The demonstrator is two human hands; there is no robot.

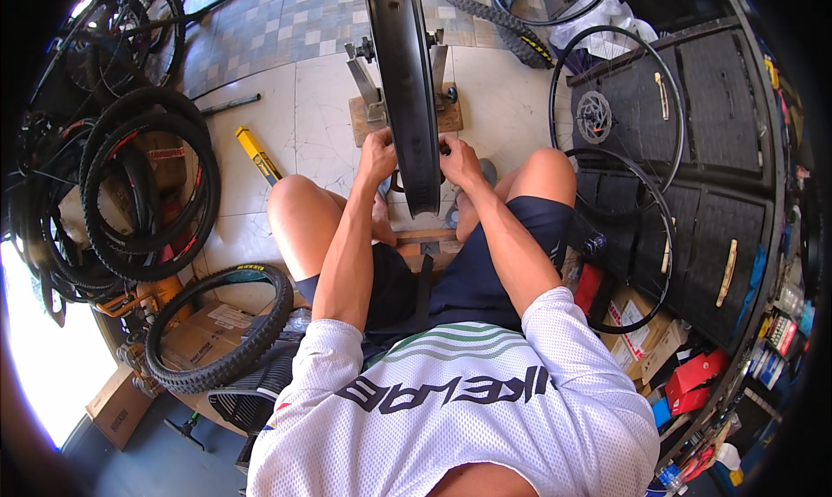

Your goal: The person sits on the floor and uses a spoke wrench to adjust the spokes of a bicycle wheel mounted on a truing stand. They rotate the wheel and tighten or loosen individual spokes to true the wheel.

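Observation:
A black bicycle wheel [407, 81] stands upright in front of me, its bare rim facing up and no tyre on it. It sits between the metal arms of a truing stand [367, 90] on a wooden base [451, 124]. My left hand [377, 156] is at the left side of the rim with its fingers curled in. On the opposite side, my right hand [459, 161] is closed in a pinch by the rim, around something small and dark. The rim hides some of the fingertips, and I cannot make out what either hand grips.
Several tyres [104, 176] hang on the left, and another tyre [260, 324] rests on cardboard boxes nearby. A yellow-and-black long box [257, 155] lies on the floor. To the right, spoked wheels [680, 107] lean against black drawers [724, 98]. Red boxes [693, 380] stand lower right.

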